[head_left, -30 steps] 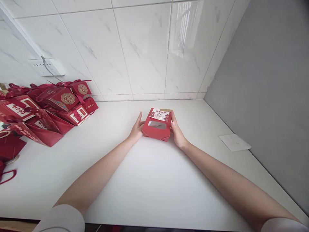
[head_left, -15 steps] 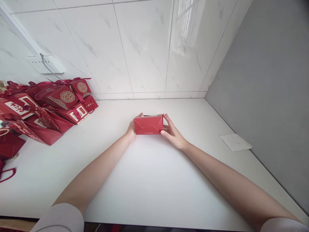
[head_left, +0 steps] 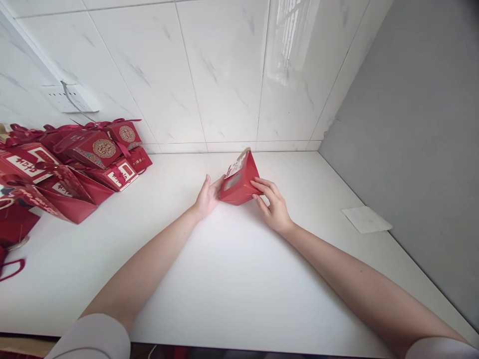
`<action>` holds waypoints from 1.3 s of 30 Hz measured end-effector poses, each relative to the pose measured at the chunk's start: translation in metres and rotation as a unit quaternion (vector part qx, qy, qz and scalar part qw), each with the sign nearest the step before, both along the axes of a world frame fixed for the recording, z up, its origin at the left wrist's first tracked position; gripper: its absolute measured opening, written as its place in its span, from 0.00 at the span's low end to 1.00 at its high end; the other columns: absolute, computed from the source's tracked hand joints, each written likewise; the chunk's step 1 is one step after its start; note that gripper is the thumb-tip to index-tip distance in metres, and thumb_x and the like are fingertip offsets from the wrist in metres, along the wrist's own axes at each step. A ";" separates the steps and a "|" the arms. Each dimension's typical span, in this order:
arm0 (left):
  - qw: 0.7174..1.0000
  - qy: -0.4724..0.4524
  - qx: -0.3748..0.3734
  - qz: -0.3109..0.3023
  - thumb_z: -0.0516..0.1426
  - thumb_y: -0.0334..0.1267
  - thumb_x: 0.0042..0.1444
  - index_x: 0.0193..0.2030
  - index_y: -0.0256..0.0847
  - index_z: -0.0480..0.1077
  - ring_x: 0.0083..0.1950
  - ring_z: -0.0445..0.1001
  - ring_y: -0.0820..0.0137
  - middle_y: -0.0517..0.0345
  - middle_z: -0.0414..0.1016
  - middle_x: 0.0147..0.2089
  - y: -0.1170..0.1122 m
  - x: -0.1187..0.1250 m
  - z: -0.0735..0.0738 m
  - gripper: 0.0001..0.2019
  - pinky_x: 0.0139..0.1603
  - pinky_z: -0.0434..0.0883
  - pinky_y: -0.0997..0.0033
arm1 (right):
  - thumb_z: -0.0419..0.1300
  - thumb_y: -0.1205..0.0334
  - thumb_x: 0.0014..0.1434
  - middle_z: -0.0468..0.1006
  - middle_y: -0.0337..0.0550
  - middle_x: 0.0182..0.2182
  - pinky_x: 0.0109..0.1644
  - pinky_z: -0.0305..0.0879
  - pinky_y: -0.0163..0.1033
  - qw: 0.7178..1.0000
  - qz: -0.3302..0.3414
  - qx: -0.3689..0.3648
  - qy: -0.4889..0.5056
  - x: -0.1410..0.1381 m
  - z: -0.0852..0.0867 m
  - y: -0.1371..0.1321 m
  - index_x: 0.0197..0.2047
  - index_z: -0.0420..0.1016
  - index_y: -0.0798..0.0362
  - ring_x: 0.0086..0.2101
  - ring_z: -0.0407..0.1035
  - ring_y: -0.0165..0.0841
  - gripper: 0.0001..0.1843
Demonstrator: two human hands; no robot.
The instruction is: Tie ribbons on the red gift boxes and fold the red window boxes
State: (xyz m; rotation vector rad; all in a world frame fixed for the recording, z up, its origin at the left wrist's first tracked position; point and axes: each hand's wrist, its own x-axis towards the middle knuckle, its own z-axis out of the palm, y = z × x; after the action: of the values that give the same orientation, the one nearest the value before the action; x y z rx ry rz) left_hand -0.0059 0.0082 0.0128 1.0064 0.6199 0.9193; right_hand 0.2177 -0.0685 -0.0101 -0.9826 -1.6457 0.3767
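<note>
A small red gift box (head_left: 243, 184) is tilted over the middle of the white table. Its tapered side faces me, and a clear window and a white printed panel with a gold edge show on its left. My right hand (head_left: 275, 204) grips its right end between thumb and fingers. At the box's left end, my left hand (head_left: 207, 198) is open with the thumb raised and the palm turned up. Its fingertips reach to the box's edge and are partly hidden behind it.
Several red gift boxes with ribbons (head_left: 99, 149) are piled at the left on the white table (head_left: 232, 279). A folded white paper (head_left: 366, 220) lies by the grey panel (head_left: 415, 139) on the right. Behind stands a tiled wall (head_left: 228, 70) with a socket (head_left: 69, 98).
The box has turned and tipped, so its window and printed panel now show instead of its flat base. My left hand has loosened and opened; my right hand still holds on.
</note>
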 end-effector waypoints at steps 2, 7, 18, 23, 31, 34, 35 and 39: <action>0.999 0.004 0.039 -0.008 0.52 0.72 0.54 0.62 0.47 0.71 0.77 0.52 0.52 0.55 0.61 0.73 -0.003 0.001 -0.003 0.39 0.74 0.56 0.51 | 0.53 0.63 0.71 0.68 0.49 0.61 0.58 0.74 0.53 0.996 -0.020 0.083 -0.032 -0.002 0.001 -0.003 0.63 0.69 0.39 0.60 0.67 0.42 0.20; 0.980 0.054 0.192 -0.012 0.60 0.64 0.54 0.68 0.50 0.64 0.73 0.58 0.48 0.51 0.63 0.71 -0.011 0.006 -0.001 0.38 0.70 0.60 0.47 | 0.50 0.76 0.67 0.69 0.47 0.58 0.53 0.76 0.51 0.970 -0.003 0.196 -0.145 -0.004 0.002 -0.006 0.62 0.69 0.36 0.56 0.68 0.41 0.29; 0.995 -0.036 0.038 0.081 0.51 0.60 0.60 0.61 0.42 0.70 0.62 0.71 0.48 0.50 0.76 0.60 -0.009 -0.002 0.012 0.30 0.55 0.72 0.51 | 0.53 0.69 0.68 0.71 0.51 0.58 0.50 0.78 0.46 0.989 0.044 0.106 -0.095 -0.007 0.006 -0.013 0.58 0.67 0.45 0.52 0.73 0.38 0.18; 0.993 -0.099 0.001 0.063 0.50 0.60 0.61 0.62 0.45 0.70 0.62 0.70 0.54 0.53 0.74 0.62 -0.001 -0.008 0.014 0.30 0.52 0.73 0.58 | 0.52 0.66 0.69 0.71 0.50 0.56 0.35 0.78 0.40 0.998 0.028 0.042 -0.045 -0.004 0.002 -0.008 0.54 0.70 0.45 0.40 0.75 0.34 0.13; 0.994 -0.092 -0.011 0.062 0.50 0.61 0.60 0.60 0.45 0.71 0.60 0.72 0.55 0.53 0.76 0.60 -0.003 -0.008 0.015 0.30 0.50 0.73 0.59 | 0.52 0.62 0.69 0.71 0.50 0.55 0.25 0.72 0.36 0.999 0.032 -0.006 -0.036 -0.004 0.001 -0.006 0.53 0.71 0.46 0.39 0.74 0.34 0.12; 0.994 -0.088 -0.008 0.058 0.50 0.61 0.59 0.60 0.45 0.71 0.60 0.72 0.55 0.52 0.75 0.60 -0.003 -0.008 0.015 0.30 0.49 0.73 0.59 | 0.51 0.62 0.69 0.72 0.50 0.54 0.28 0.74 0.37 0.999 0.035 -0.005 -0.040 -0.004 0.001 -0.006 0.52 0.71 0.47 0.38 0.74 0.34 0.11; 0.995 -0.086 -0.008 0.057 0.49 0.61 0.59 0.60 0.45 0.71 0.60 0.72 0.54 0.52 0.75 0.60 -0.003 -0.008 0.015 0.30 0.48 0.73 0.59 | 0.51 0.62 0.69 0.72 0.50 0.54 0.28 0.74 0.37 0.998 0.036 -0.005 -0.041 -0.004 0.001 -0.006 0.52 0.71 0.47 0.38 0.74 0.34 0.11; 0.995 -0.081 -0.006 0.063 0.49 0.61 0.60 0.60 0.45 0.70 0.60 0.72 0.54 0.52 0.75 0.61 -0.004 -0.007 0.015 0.30 0.49 0.73 0.59 | 0.52 0.64 0.68 0.72 0.50 0.53 0.31 0.75 0.38 0.998 0.041 -0.004 -0.046 -0.004 0.001 -0.006 0.51 0.71 0.47 0.38 0.74 0.33 0.11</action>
State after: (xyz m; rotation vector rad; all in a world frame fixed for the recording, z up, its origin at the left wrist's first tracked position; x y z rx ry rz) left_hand -0.0133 0.0046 0.0275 0.8784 0.5554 1.0950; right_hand 0.2139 -0.0743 -0.0093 -0.9525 -1.7722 0.3989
